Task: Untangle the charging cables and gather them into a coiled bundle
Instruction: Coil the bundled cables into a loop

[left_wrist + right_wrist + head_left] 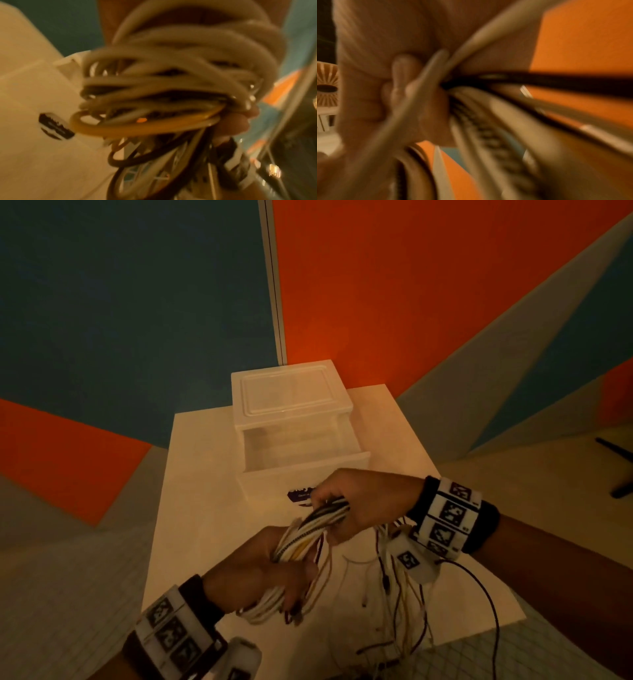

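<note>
- Head view: left hand (253,570) curled round the coiled cable bundle (301,542); right hand (356,505) pinching its upper strands, above the bench (191,508).
- Loose cable tails (400,604) hanging beneath the right wrist onto the bench.
- Best done by keeping the left grip firm, feeding tails round evenly, avoiding snags.
- Clear drawer box (294,422) behind, drawer pulled open, seemingly empty.

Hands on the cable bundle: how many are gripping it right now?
2. The left hand grips the cable bundle at its near end; the right hand grips its far end, above the white table.
</note>
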Demonstrator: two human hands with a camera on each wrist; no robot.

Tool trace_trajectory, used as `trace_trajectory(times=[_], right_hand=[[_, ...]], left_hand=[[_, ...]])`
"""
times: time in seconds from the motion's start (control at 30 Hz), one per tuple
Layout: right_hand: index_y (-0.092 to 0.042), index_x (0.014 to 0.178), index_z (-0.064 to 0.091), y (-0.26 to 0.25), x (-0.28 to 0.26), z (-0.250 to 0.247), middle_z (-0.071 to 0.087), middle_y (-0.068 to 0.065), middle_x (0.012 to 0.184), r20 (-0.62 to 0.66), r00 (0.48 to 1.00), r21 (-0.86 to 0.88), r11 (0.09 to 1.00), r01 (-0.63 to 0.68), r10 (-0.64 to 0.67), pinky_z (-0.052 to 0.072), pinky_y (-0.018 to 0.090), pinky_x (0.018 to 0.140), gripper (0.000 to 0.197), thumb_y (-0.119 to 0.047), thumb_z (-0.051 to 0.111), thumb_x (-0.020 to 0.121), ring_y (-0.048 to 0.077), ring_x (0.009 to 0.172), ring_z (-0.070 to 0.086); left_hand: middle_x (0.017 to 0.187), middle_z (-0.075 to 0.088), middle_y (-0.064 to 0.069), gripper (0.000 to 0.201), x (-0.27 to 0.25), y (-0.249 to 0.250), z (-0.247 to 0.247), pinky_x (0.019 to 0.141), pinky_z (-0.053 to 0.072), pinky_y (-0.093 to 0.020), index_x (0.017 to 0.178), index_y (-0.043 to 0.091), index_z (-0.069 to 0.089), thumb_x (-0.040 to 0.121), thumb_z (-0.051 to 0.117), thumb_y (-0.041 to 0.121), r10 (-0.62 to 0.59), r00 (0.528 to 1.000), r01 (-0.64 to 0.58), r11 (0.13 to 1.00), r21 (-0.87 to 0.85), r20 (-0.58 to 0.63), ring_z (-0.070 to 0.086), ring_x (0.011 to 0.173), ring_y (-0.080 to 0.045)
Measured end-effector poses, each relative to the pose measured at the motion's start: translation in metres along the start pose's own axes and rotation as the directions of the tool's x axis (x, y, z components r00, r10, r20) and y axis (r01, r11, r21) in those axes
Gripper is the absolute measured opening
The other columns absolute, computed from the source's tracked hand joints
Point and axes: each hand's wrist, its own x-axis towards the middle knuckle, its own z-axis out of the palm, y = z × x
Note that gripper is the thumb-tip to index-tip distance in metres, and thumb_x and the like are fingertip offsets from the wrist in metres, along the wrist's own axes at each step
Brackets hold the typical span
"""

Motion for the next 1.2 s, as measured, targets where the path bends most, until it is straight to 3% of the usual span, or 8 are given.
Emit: trace_trajectory(times=[0.07,0.2,0.33,0.43,0.67,0.87,1.07,1.2], right_hand=[[-0.010,0.086,0.062,0.008,0.001,-0.005,0.065,0.006,0.075,-0.137,0.990,0.082,0.996,0.026,-0.015,0.053,0.045,0.057,0.022,-0.020,0.080,0.078,0.026,0.062,0.061],[-0.009,0.117,0.060,0.038,0.001,0.007,0.067,0.012,0.095,-0.355,0.934,0.278,0.958,0.071,0.034,0.052,0.034,0.053,0.030,-0.014,0.068,0.089,0.019,0.065,0.060],[-0.022,0.124,0.058,0.058,0.018,0.044,0.063,0.022,0.114,-0.541,0.840,0.376,0.908,0.187,0.051,0.050,0.067,0.080,0.034,-0.029,0.064,0.092,0.051,0.094,0.061],[-0.040,0.112,0.061,0.068,0.027,0.072,0.064,0.021,0.109,-0.634,0.764,0.409,0.891,0.196,0.123,0.048,0.070,0.078,0.039,-0.009,0.055,0.089,0.053,0.091,0.060],[-0.026,0.124,0.055,0.072,0.029,0.086,0.063,0.025,0.114,-0.548,0.819,0.472,0.871,0.135,0.170,0.055,0.037,0.090,0.035,-0.011,0.058,0.092,0.039,0.102,0.061],[-0.011,0.102,0.068,0.084,0.013,0.073,0.071,0.012,0.093,-0.579,0.795,0.419,0.902,0.101,0.179,0.057,0.042,0.084,0.018,-0.018,0.070,0.086,0.028,0.089,0.068],[-0.011,0.088,0.065,0.095,0.005,0.076,0.066,0.014,0.079,-0.540,0.787,0.206,0.954,-0.219,0.298,0.051,0.053,0.076,0.065,-0.072,0.046,0.076,0.031,0.075,0.063],[-0.005,0.099,0.065,0.096,0.004,0.074,0.067,0.023,0.100,-0.375,0.817,0.277,0.894,-0.353,0.438,0.051,0.053,0.090,0.087,-0.085,0.044,0.072,0.038,0.095,0.065]], left_hand=[[0.057,0.052,-0.005,0.009,-0.003,0.008,-0.002,0.056,0.047,-0.028,0.084,0.004,0.053,0.090,0.060,0.003,0.048,0.999,-0.045,0.972,-0.230,0.007,0.050,0.045,-0.015],[0.057,0.051,-0.001,0.007,-0.010,0.026,-0.003,0.076,0.045,-0.038,0.094,0.005,0.046,0.095,0.049,-0.001,0.190,0.982,-0.154,0.859,-0.488,0.024,0.051,0.049,-0.013],[0.063,0.058,0.000,0.010,-0.004,0.034,0.003,0.084,0.043,-0.039,0.097,0.005,0.049,0.098,0.040,0.000,0.252,0.968,-0.193,0.786,-0.587,0.018,0.056,0.056,-0.013],[0.064,0.058,0.001,0.012,0.002,0.042,-0.001,0.087,0.042,-0.037,0.095,0.006,0.051,0.099,0.040,0.003,0.283,0.959,-0.239,0.754,-0.612,-0.026,0.056,0.057,-0.013],[0.057,0.046,0.004,0.019,0.017,0.047,-0.009,0.088,0.044,-0.034,0.077,0.014,0.049,0.092,0.060,0.015,0.273,0.938,-0.345,0.799,-0.493,-0.214,0.046,0.053,-0.011],[0.054,0.045,-0.001,0.025,0.014,0.039,-0.006,0.073,0.039,-0.043,0.077,0.011,0.053,0.082,0.074,0.023,0.254,0.934,-0.308,0.929,-0.205,-0.249,0.046,0.048,-0.016],[0.054,0.052,-0.008,0.012,0.013,0.030,0.005,0.057,0.045,-0.031,0.077,0.014,0.057,0.085,0.066,0.015,0.204,0.961,-0.200,0.979,0.042,-0.186,0.051,0.048,-0.022],[0.058,0.057,-0.003,0.018,0.016,0.024,0.004,0.059,0.049,-0.034,0.078,0.021,0.058,0.090,0.062,0.008,0.198,0.965,-0.154,0.959,0.238,-0.172,0.054,0.052,-0.020]])
